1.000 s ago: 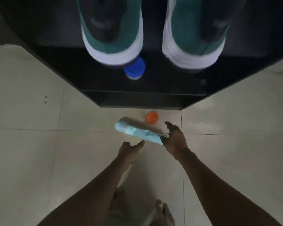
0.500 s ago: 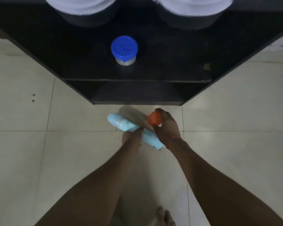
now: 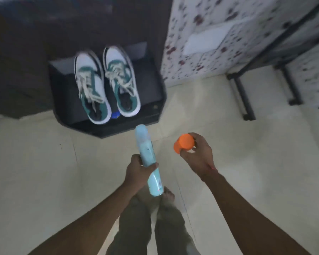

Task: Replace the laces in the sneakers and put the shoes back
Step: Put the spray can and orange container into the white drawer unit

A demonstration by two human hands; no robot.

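Note:
Two green-and-white sneakers with pale laces, the left one and the right one, stand side by side on top of a black shoe rack. My left hand grips a light blue spray can around its middle, nozzle end pointing toward the rack. My right hand holds an orange cap between thumb and fingers, a short way right of the can. Both hands hover above the tiled floor, in front of the rack.
A blue lid peeks out below the sneakers' heels. A flower-patterned fabric wardrobe on a black metal frame stands at the right. Dark furniture fills the left. My legs and bare feet are below.
Both hands lifted the spray can and the orange cap off the floor. The view rose, so the sneakers on the rack top now show fully.

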